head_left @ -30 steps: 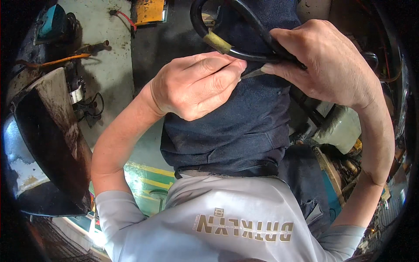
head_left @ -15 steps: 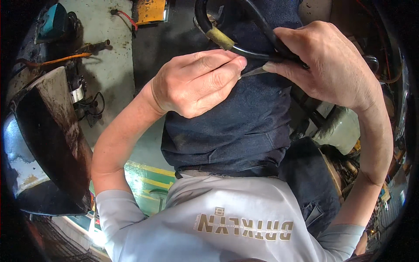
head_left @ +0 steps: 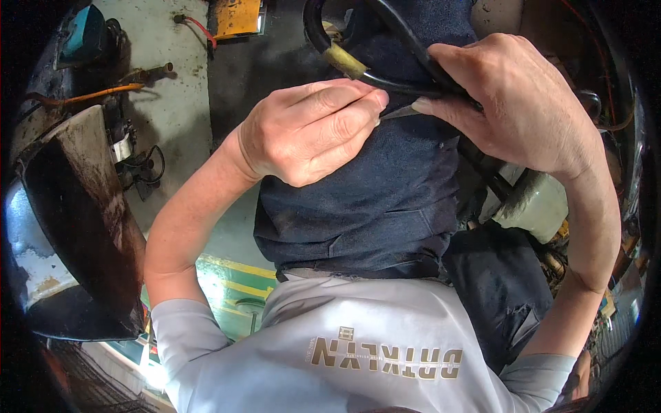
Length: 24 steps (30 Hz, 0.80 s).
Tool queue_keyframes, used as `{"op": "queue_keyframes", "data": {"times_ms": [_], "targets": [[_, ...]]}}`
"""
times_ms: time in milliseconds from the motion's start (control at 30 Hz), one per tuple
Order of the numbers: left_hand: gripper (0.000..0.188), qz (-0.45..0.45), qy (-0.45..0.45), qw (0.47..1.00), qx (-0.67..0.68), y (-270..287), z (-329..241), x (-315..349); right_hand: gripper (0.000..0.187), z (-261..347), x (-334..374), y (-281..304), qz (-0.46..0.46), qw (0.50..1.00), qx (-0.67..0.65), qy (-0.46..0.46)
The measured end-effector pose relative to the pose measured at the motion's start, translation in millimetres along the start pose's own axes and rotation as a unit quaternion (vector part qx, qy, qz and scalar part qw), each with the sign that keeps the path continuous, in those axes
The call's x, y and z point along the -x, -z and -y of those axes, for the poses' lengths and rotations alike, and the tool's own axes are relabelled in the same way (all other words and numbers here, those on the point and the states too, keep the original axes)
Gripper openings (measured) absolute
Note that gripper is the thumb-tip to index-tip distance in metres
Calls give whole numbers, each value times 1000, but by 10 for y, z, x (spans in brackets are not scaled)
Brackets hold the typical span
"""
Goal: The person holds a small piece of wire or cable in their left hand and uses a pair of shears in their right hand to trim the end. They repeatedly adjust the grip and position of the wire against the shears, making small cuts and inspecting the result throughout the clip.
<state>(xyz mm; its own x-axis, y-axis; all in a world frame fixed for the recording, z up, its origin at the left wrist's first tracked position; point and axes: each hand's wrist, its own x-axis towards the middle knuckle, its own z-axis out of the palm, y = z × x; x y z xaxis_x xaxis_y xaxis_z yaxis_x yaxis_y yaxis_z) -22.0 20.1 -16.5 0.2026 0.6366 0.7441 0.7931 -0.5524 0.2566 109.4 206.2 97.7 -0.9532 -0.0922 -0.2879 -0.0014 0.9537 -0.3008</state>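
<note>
My left hand (head_left: 315,131) is closed, with its fingers pinched together just below a black cable (head_left: 407,41) bent into a loop. A yellowish band (head_left: 345,60) wraps the cable above my left fingertips. From the other side, my right hand (head_left: 506,96) grips the cable between its thumb and fingers. A thin grey strip (head_left: 397,112) spans the small gap from my left fingertips to my right thumb. Its ends are hidden by the fingers, so its kind does not show. Both hands are over my dark trousers (head_left: 358,199).
To the left stands a worn dark panel (head_left: 82,227), with an orange cable (head_left: 103,96) and a teal tool-like object (head_left: 82,38) beyond it. An orange-yellow plate (head_left: 236,17) lies at the top. On the right are a pale container (head_left: 533,206) and dark fabric (head_left: 499,282).
My right hand and the cable loop have shifted very slightly left. The dark fabric at lower right has moved and spread rightward. My left hand stays in place.
</note>
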Motion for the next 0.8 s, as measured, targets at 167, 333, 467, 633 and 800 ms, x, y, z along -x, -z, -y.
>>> {"op": "queue_keyframes", "data": {"times_ms": [167,333,467,633,800], "targets": [[13,-4,-11,1000,-6,-18,8,7,40,-6,-10,21,22,1000,-18,-5],[15,8,-15,1000,-14,1,-3,-8,37,-23,-22,36,36,998,-46,4],[16,2,-19,1000,-18,-9,-5,-3,35,-20,-21,38,27,998,-48,7],[16,-6,-18,1000,-12,-13,11,-3,35,-18,-23,33,24,999,-39,9],[15,-2,-12,1000,-7,-15,-9,-1,35,-44,0,15,41,998,-46,3]]}}
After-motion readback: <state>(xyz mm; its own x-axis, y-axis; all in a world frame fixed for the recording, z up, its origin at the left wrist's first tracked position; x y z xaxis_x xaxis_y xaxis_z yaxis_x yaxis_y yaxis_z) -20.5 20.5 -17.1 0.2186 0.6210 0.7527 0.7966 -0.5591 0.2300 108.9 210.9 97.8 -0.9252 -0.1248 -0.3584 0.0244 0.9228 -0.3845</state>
